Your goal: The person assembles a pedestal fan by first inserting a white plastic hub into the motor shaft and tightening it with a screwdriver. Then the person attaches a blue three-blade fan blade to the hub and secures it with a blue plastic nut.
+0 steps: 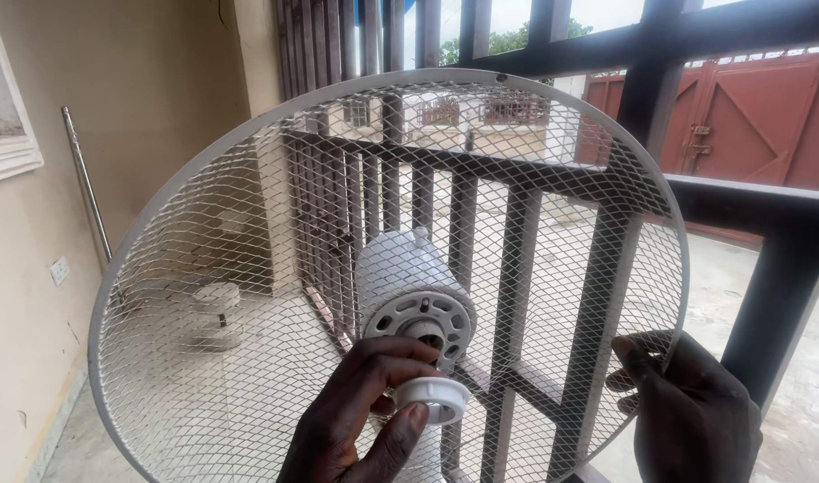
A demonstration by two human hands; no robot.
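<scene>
Here, closest to the camera, the left hand (356, 420) comes up from six o'clock, its fingers (400, 438) closed around a small white round plastic ring nut (436, 395), pinched between thumb and forefinger. The nut sits just below the open end of the white plastic fan motor housing (409, 286), at about six o'clock of its face, near it but whether it touches cannot be told. At about four o'clock in the frame, the right hand (695, 411) grips the lower right rim of the large round white wire-mesh fan guard (248, 295); its fingers (637, 358) curl over the rim and onto the mesh.

The guard stands nearly upright and fills most of the view, with the motor housing poking through its centre hole. Behind the mesh, at about eight o'clock, a round white fan base (217, 300) stands on the pale concrete floor (731, 286). Farther off, dark metal railing bars (624, 98) run across from twelve to three o'clock. Beyond them, at two o'clock, stands a red metal gate (758, 116). A beige wall (150, 89) lies at nine to eleven o'clock.
</scene>
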